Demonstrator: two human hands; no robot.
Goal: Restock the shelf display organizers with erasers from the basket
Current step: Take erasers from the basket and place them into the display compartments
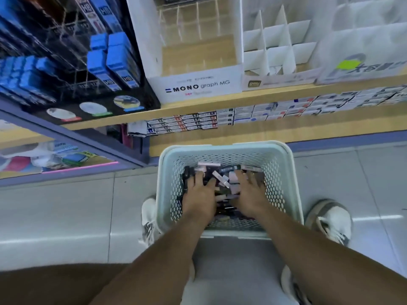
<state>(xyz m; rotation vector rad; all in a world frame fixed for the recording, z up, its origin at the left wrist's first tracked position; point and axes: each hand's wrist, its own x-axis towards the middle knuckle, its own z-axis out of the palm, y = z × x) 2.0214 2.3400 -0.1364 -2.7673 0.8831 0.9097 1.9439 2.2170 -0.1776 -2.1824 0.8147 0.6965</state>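
basket [222, 146] (pale green, perforated) stands on the floor [66, 216] below the shelf [264, 95], and inside it the left hand [199, 195] and right hand [250, 195] lie fingers spread over the loose erasers [229, 179], gripping nothing, with the white divided organizers [277, 40] above.

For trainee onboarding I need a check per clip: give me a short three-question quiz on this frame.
1. True or false: the left hand and the right hand both reach into the pale green perforated plastic basket.
2. Where does the basket stand? A) on the wooden shelf; B) on the grey tiled floor between the white shoes; C) on a chair.
3. Fill in: the white cardboard display box on the shelf reads "MONO ____ MG".
Key: 1 true; 2 B; 3 graph.
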